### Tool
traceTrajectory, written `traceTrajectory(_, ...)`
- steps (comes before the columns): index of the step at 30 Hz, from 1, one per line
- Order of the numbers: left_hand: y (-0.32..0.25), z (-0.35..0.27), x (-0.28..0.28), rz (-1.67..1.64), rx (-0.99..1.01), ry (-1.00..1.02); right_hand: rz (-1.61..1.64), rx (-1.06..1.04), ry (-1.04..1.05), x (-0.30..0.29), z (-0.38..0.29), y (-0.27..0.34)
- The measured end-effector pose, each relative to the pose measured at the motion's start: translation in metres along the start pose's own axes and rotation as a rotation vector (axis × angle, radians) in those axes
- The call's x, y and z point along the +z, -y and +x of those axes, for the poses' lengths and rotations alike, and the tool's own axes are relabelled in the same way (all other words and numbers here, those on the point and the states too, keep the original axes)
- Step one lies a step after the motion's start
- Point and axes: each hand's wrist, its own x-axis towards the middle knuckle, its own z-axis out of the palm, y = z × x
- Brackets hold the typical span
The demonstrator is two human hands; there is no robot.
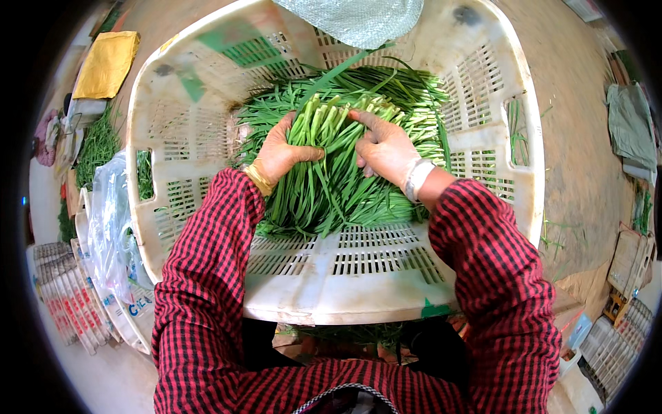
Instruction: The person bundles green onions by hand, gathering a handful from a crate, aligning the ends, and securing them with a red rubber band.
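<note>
A bunch of garlic chives [319, 129], pale cut stem ends up, is gripped by my left hand [282, 145], its thumb lying across the stems. On the bunch's right side, the index finger of my right hand [385, 142] reaches to the stem ends. My other right fingers are partly curled above the leaves, and whether they grip anything is hidden. More garlic chives [424, 121] lie beneath and behind in layers, stem ends to the right. All of them are inside a large white slotted plastic crate [315, 297] right before me.
A woven plastic sack [357, 18] hangs over the crate's far rim. Left of the crate are a clear plastic bag [108, 227], loose greens [98, 145] and a yellow folded sack [107, 64]. More white crates [72, 297] stand at lower left. A grey-green sack [631, 124] is at far right.
</note>
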Motion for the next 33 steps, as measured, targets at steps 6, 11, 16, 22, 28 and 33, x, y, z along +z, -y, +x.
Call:
traceTrajectory(6, 0.009, 0.007, 0.009, 0.160, 0.067, 0.026, -0.674, -0.050, -0.074, 0.017, 0.018, -0.013)
traceTrajectory(11, 0.015, 0.014, 0.010, 0.173, 0.078, 0.102, -0.687, -0.094, -0.004, 0.028, 0.004, -0.001)
traceTrajectory(16, 0.025, 0.033, 0.019, 0.181, 0.038, -0.126, -1.034, 0.056, 0.196, 0.030, 0.021, 0.013)
traceTrajectory(22, -0.006, 0.016, -0.013, 0.062, 0.121, -0.217, -1.302, 0.211, 0.244, 0.045, 0.052, -0.019)
traceTrajectory(28, -0.122, -0.116, -0.121, 0.104, 0.370, -0.627, -1.181, 0.249, 0.211, 0.032, 0.045, -0.017)
traceTrajectory(33, -0.202, -0.253, -0.119, 0.220, 1.012, -0.763, -0.352, 0.083, 0.147, 0.029, -0.014, 0.041)
